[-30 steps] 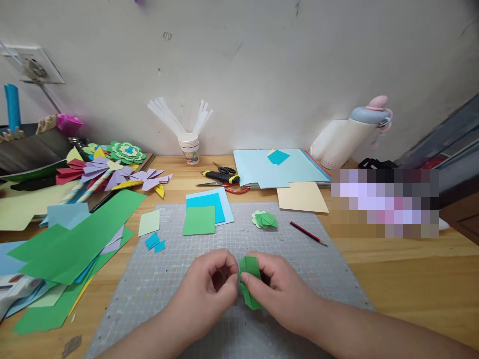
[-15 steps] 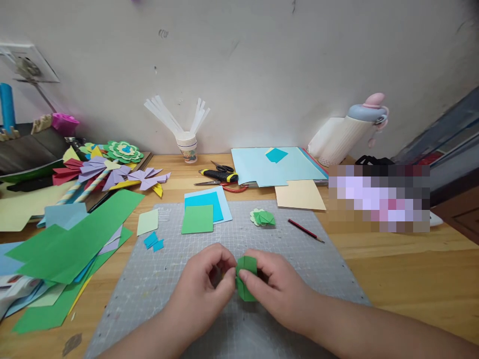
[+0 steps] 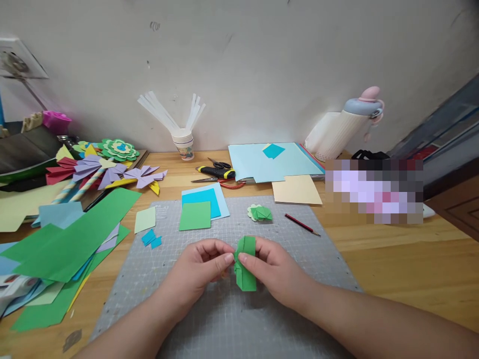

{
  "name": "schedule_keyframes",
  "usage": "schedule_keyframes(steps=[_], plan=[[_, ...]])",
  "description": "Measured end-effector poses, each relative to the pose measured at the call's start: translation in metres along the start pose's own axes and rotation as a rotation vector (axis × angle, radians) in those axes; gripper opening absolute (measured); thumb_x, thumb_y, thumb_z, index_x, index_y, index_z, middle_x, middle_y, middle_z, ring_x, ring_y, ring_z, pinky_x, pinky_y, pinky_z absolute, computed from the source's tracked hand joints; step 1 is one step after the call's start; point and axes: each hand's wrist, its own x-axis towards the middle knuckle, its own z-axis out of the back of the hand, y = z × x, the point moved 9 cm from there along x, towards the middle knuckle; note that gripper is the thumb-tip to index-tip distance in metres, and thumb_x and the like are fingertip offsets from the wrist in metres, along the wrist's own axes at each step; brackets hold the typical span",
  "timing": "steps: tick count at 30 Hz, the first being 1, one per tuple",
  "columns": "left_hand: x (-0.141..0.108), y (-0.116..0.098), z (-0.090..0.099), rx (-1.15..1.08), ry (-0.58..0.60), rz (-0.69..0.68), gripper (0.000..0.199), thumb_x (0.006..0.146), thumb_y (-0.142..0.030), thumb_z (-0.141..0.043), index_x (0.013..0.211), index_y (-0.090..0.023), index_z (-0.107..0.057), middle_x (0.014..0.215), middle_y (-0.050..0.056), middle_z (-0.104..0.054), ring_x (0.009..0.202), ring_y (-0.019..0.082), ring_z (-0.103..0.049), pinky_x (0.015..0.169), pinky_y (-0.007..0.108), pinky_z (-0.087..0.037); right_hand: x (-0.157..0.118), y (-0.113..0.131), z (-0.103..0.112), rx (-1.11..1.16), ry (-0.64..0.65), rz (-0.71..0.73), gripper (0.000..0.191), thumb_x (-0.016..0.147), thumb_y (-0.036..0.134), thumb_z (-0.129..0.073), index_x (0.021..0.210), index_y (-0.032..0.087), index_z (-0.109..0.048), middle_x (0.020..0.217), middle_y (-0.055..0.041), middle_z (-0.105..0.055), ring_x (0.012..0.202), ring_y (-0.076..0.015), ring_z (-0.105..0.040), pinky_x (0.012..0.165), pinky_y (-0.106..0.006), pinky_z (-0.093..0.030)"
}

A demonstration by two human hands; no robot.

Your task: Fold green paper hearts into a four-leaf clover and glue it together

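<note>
Folded green paper (image 3: 247, 276), gripped by right hand (image 3: 275, 264), left hand (image 3: 196, 267) pinching its edge, green square (image 3: 195, 216) and pencil (image 3: 301, 224) beyond

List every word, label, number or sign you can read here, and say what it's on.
No text can be read.
Gray mat: pale print near its far left corner, too small to read.
Paper cup: coloured print, too small to tell if it holds words.
Wall: a dark scribble, no legible word.
Pixelated patch at right: anything written there is hidden.
</note>
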Motion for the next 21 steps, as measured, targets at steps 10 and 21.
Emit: schedule_keyframes(steps=[10, 21], plan=[[-0.0021, -0.0052, -0.0031, 0.009, 0.005, -0.016, 0.026, 0.068, -0.038, -0.074, 0.068, -0.015, -0.061, 0.055, -0.004, -0.05, 0.05, 0.007, -0.038, 0.051, 0.021, -0.029, -0.0006, 0.0013, -0.0037, -0.063, 0.038, 0.025, 0.026, 0.086, 0.039, -0.054, 0.075, 0.016, -0.056, 0.069, 0.0008, -0.054, 0.063, -0.0105, -0.047, 0.059, -0.022, -0.039], [-0.0008, 0.0009, -0.0048, -0.015, 0.048, 0.022, 0.027, 0.068, -0.038, -0.074, 0.071, -0.015, -0.062, 0.057, -0.004, -0.049, 0.051, 0.007, -0.037, 0.05, 0.021, -0.026, -0.0017, 0.0017, -0.0022, -0.06, 0.021, 0.022, 0.025, 0.085, 0.038, -0.054, 0.071, 0.017, -0.054, 0.066, 0.002, -0.055, 0.059, -0.0095, -0.046, 0.055, -0.021, -0.038]])
